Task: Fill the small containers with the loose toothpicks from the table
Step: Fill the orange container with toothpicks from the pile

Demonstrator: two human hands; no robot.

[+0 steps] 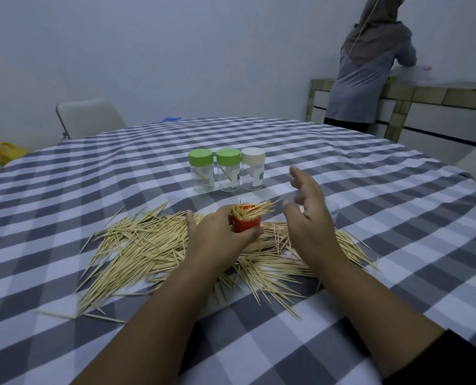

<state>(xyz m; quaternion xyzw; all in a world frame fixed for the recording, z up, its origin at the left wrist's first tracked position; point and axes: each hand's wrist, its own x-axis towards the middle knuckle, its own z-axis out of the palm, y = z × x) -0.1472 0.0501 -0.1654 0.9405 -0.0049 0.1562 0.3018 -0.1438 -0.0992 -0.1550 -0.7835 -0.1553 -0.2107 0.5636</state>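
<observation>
My left hand (pixel 217 232) grips a small red container (pixel 245 224), its mouth stuffed with toothpicks (pixel 254 211) that fan out to the right. My right hand (pixel 310 209) hovers just right of it, fingers spread and relaxed, holding nothing, a little blurred. A wide heap of loose toothpicks (pixel 142 251) lies on the checked tablecloth under and around both hands. Behind stand three clear lidded containers in a row: two with green lids (pixel 200 170) (pixel 228 169) and one with a white lid (pixel 253 168), each with only a few toothpicks inside.
The table (pixel 370 232) wears a grey-and-white checked cloth. A white chair (pixel 89 118) stands at the far left edge, a yellow bag (pixel 8 152) on the floor beside it. A person (pixel 370 65) stands at a counter far right, back turned.
</observation>
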